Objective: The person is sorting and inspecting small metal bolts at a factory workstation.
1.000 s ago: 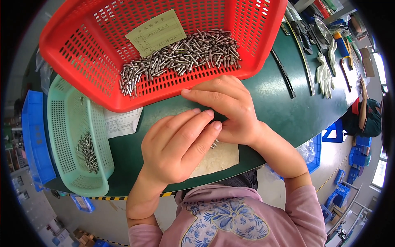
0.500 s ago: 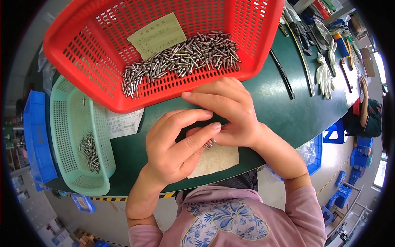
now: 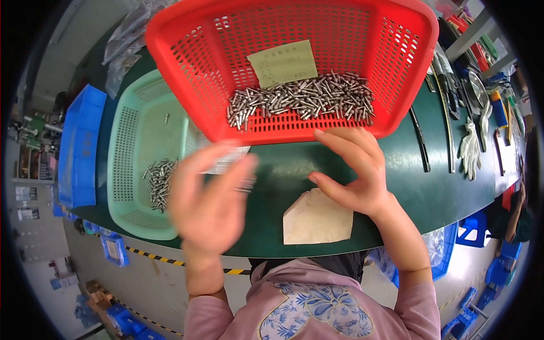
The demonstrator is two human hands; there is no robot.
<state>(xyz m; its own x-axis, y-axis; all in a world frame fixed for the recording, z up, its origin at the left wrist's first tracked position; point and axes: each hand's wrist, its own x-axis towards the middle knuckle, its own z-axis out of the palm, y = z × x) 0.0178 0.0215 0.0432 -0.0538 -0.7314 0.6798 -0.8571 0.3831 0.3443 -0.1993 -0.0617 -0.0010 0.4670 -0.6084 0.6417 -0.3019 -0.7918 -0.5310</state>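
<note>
Smeared by motion, my left hand (image 3: 209, 198) is over the table beside the light green basket (image 3: 122, 212). A few blurred metal pins (image 3: 245, 185) show at its fingers and appear to be held there. My right hand (image 3: 357, 173) is open, thumb and fingers apart and nothing between them, just in front of the red basket (image 3: 283, 139). Inside that basket lies a large heap of small metal pins (image 3: 306, 99) with a yellowish paper card (image 3: 283, 63) behind it. A smaller pile of pins (image 3: 160, 184) rests in the green basket, partly behind my left hand.
A piece of beige card (image 3: 317, 218) lies at the green table's near edge. Left of the green basket stands a blue bin (image 3: 82, 147). Tools and white gloves (image 3: 470, 150) lie at the right. Another person's arm (image 3: 514, 215) shows at the far right.
My hands were together over the beige card and have moved apart. The left has gone left toward the green basket with the pins; the right has opened. The view has shifted.
</note>
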